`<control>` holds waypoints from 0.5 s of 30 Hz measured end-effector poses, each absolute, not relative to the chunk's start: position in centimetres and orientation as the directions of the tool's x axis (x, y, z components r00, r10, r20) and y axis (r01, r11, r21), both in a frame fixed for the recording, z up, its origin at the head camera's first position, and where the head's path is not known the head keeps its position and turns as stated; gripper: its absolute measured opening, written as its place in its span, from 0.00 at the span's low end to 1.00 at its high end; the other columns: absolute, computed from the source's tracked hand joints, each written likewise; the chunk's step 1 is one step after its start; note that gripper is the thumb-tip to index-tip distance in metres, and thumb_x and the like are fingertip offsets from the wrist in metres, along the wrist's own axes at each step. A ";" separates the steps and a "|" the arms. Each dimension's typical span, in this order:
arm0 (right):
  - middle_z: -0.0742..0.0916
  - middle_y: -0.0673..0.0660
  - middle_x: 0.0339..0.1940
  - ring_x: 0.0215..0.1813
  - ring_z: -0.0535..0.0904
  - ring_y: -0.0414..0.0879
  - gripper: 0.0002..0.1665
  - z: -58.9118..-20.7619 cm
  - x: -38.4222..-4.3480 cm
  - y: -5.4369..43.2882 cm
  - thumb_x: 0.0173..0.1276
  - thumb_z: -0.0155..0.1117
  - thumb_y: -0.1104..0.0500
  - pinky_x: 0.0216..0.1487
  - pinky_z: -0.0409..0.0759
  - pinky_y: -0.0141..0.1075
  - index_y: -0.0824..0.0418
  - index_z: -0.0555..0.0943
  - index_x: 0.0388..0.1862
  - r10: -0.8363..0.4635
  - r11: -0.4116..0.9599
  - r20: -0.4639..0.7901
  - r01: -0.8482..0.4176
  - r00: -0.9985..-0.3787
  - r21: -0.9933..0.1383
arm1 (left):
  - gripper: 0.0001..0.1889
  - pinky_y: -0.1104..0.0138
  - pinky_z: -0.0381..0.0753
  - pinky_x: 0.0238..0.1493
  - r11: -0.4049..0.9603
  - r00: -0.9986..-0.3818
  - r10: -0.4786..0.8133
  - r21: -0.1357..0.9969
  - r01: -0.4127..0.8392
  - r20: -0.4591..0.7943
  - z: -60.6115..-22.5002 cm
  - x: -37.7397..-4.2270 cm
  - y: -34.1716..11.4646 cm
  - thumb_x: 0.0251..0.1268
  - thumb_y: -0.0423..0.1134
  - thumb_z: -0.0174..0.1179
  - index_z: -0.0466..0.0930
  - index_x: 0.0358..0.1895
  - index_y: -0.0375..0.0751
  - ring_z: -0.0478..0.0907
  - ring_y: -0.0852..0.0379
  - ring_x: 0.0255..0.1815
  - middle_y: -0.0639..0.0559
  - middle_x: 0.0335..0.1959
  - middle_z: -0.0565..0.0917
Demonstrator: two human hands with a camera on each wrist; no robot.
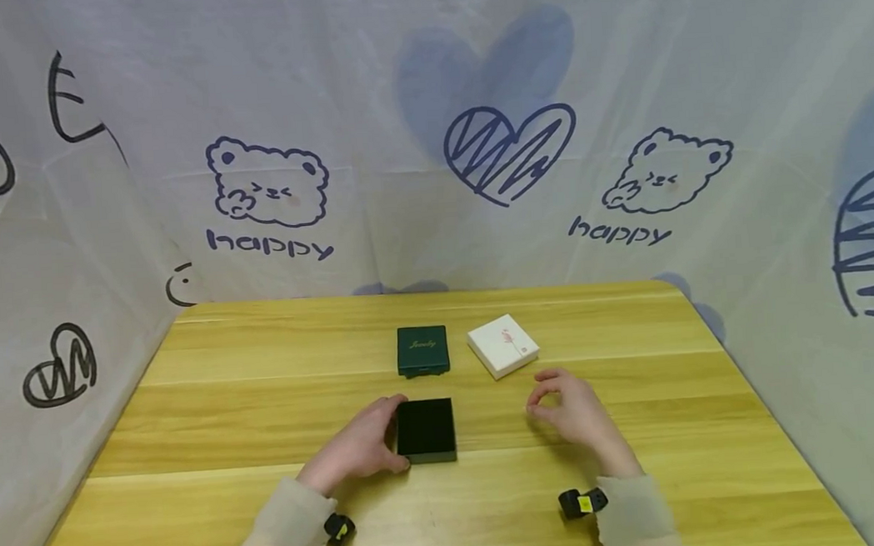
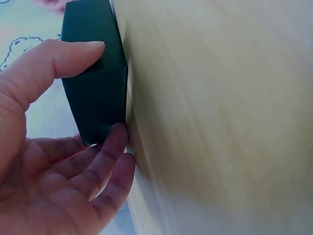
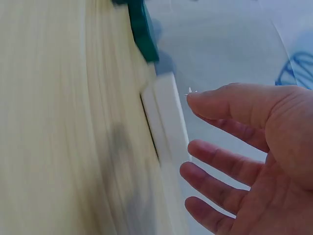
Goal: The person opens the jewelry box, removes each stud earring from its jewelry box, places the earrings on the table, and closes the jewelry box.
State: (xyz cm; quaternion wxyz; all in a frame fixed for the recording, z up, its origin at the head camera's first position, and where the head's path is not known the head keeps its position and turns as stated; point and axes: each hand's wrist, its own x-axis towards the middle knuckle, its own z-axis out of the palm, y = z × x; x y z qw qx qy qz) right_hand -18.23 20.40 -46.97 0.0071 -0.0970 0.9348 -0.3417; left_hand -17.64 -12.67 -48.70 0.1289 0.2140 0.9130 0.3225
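Observation:
My left hand [image 1: 363, 444] holds a small dark green jewelry box [image 1: 427, 457] at its left side, thumb at the near corner and a fingertip at the far one. The box's top shows a black inside. In the left wrist view, the thumb [image 2: 80, 56] lies along one green wall and fingertips touch another. To the right, my right hand [image 1: 571, 408] is raised over the table, thumb and index finger brought together. A tiny, shiny, pointed piece [image 3: 190, 92] shows at the thumb tip in the right wrist view, pinched there; its kind is too small to make out.
Behind the box lies a dark green square case [image 1: 422, 349] with gold "Jewelry" lettering. Beside it, a white square box [image 1: 503, 346] with a pink flower print sits at an angle. The wooden table [image 1: 227, 403] ends at a white cloth [image 1: 386, 184] with drawings.

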 end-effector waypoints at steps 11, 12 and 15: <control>0.77 0.72 0.60 0.63 0.68 0.74 0.04 -47.3 -17.0 25.9 0.64 0.68 0.64 0.61 0.64 0.65 0.58 0.85 0.29 -0.122 0.782 0.046 -0.125 -0.991 -0.610 | 0.47 0.49 0.71 0.60 0.702 -0.873 0.477 0.642 0.309 -0.102 -48.7 -17.6 -12.6 0.44 0.35 0.78 0.62 0.70 0.28 0.73 0.43 0.58 0.37 0.60 0.73; 0.77 0.72 0.60 0.63 0.68 0.74 0.04 -47.4 -16.8 26.2 0.64 0.68 0.64 0.61 0.63 0.65 0.59 0.85 0.29 -0.119 0.785 0.040 -0.119 -0.992 -0.608 | 0.47 0.49 0.71 0.60 0.702 -0.873 0.477 0.642 0.309 -0.102 -48.6 -17.5 -12.6 0.44 0.35 0.78 0.62 0.70 0.28 0.73 0.43 0.58 0.37 0.60 0.73; 0.76 0.73 0.61 0.63 0.67 0.75 0.03 -47.4 -16.6 27.1 0.65 0.67 0.63 0.61 0.63 0.66 0.59 0.85 0.30 -0.114 0.795 0.017 -0.102 -0.993 -0.597 | 0.47 0.49 0.71 0.60 0.700 -0.873 0.478 0.643 0.310 -0.100 -48.6 -17.5 -12.5 0.44 0.35 0.78 0.62 0.70 0.28 0.73 0.43 0.57 0.37 0.60 0.74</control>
